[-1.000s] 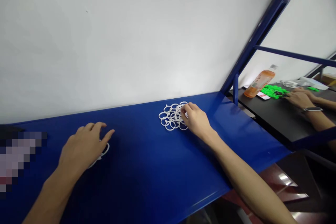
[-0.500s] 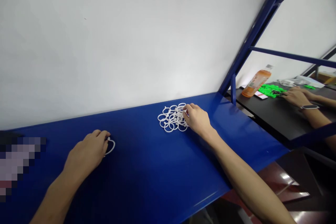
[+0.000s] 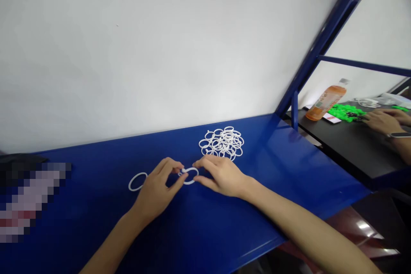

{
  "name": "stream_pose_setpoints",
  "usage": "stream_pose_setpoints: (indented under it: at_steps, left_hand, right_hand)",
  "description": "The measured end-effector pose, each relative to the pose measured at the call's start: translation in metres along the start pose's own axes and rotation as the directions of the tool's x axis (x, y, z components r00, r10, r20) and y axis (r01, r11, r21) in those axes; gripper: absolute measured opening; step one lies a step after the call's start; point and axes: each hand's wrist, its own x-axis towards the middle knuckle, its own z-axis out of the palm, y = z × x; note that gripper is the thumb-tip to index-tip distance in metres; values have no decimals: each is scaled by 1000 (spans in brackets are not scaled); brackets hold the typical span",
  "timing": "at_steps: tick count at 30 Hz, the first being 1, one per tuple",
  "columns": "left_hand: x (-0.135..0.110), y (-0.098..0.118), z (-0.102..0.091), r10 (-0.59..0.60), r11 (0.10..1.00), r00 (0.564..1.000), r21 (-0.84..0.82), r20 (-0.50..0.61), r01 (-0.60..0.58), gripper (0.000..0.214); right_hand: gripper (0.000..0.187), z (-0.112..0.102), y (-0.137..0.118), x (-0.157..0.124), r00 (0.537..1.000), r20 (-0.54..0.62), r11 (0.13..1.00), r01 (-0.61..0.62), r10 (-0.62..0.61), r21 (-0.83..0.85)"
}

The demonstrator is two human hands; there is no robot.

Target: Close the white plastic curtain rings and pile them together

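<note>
A white plastic ring with a knobbed end (image 3: 189, 183), like a shower curtain ring, is between my two hands just above or on the blue tabletop. The thumb and fingertips of my left hand (image 3: 157, 190) pinch it by the knobbed end. My right hand (image 3: 224, 175) has thumb and fingers around its right side. To the left of my left hand, another white ring (image 3: 129, 185) lies on the table, partly covered by that hand. Behind my right hand is a pile of similar white rings (image 3: 224, 141).
The blue table (image 3: 205, 231) runs along a white wall. Dark cloth (image 3: 24, 160) and a blurred-out patch are at its left end. Right of a blue metal frame (image 3: 305, 68), a co-worker's hands (image 3: 383, 120) are by green pieces (image 3: 345, 112) and an orange drink bottle (image 3: 327, 102).
My right hand has come away from the pile, leftward and nearer, with a ring. My left hand has left its ring on the table and moved right to take hold of this one.
</note>
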Motion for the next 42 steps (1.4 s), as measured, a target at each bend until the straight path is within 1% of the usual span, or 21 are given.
stream_pose_setpoints:
  at_steps: [3,6,8,11,13,17,19,21,23,24,25,27,29,32,34,36,38,40,42]
  left_hand:
    - [-2,8,6,4,996,1000,-87,31,-1,16]
    - [-2,10,6,-43,989,998,-141,51,50,19]
    - [-1,9,4,-48,985,996,-165,73,60,17]
    - [0,8,3,-9,983,996,-184,94,27,14]
    - [0,8,3,10,982,996,-186,92,7,17]
    - [1,9,3,9,983,996,-185,85,7,20]
    - [2,9,2,-32,983,997,-178,75,45,23]
    - [2,9,1,-93,980,994,-169,64,103,25]
    - [3,9,1,-154,973,985,-163,73,164,27]
    - [3,8,0,-180,968,980,-164,86,192,28]
    - [3,9,0,-202,961,974,-169,106,217,30]
    - [4,9,-1,-228,948,963,-191,145,254,34]
    - [4,10,-2,-248,930,952,-230,178,285,36]
    - [3,10,-3,-273,896,933,-292,234,335,32]
    - [2,9,-3,-277,877,924,-324,264,355,29]
    - [1,8,-2,-285,866,922,-342,261,364,28]
    - [0,8,-2,-290,875,928,-329,233,356,29]
    - [0,9,-2,-266,903,944,-292,194,314,21]
    - [1,10,-2,-203,933,966,-266,162,241,15]
  right_hand:
    - [21,9,0,-2,1000,11,993,-22,20,116]
    - [17,12,3,-2,999,-2,973,-50,52,226]
    - [15,13,4,-2,999,-1,961,-51,53,272]
    - [15,13,4,-2,999,19,953,-42,38,300]
    - [16,14,3,-1,999,32,950,-35,26,309]
    - [18,14,-1,-1,1000,19,950,-30,25,309]
    - [22,12,-3,-1,998,-23,965,-42,50,259]
    - [30,10,-6,0,995,-86,984,-32,48,173]
    - [42,8,-9,0,992,-128,995,21,-8,100]
    - [45,7,-10,0,991,-127,995,55,-44,80]
    - [44,7,-11,0,991,-116,994,81,-72,70]
    - [33,8,-12,-1,993,-93,993,86,-78,81]
    - [25,9,-11,-2,993,-111,991,40,-26,126]
    - [21,11,-8,-3,983,-176,974,-11,52,225]
    - [18,12,-5,-4,980,-184,963,-29,80,267]
    - [17,12,-4,-4,982,-159,957,-54,103,286]
    - [17,12,-3,-4,988,-114,952,-68,107,299]
    - [16,12,-4,-3,994,-74,945,-49,77,323]
    - [16,11,-7,-3,997,-61,933,-27,52,358]
